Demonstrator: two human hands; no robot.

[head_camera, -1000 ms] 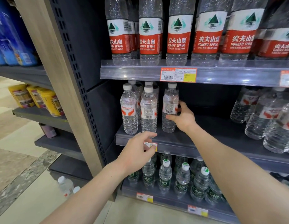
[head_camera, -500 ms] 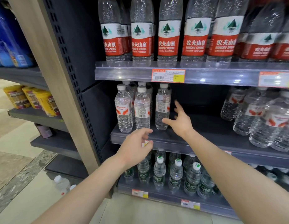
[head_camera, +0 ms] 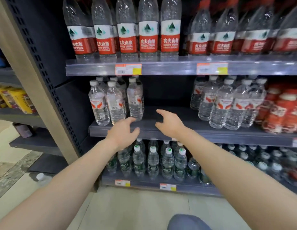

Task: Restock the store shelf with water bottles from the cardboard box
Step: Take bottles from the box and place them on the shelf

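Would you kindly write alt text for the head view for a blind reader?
The left hand and right hand, both empty, hover before a gap on the middle shelf, beside small water bottles.

Pale tiled floor (head_camera: 127, 211) underfoot, crossed at far left by a speckled grey strip (head_camera: 11, 171). Rising from it, a light wooden upright (head_camera: 33, 77), backed by a dark perforated panel (head_camera: 43, 63) with rows of small slots. Left of the upright, dark grey side shelves (head_camera: 33, 143) stepped one above another, yellow packets (head_camera: 20, 100) on a higher one. Soft white glare along the clear plastic edge strip (head_camera: 169, 68) of the dark store shelf (head_camera: 219, 135), orange and yellow price tags (head_camera: 128, 69) clipped in.
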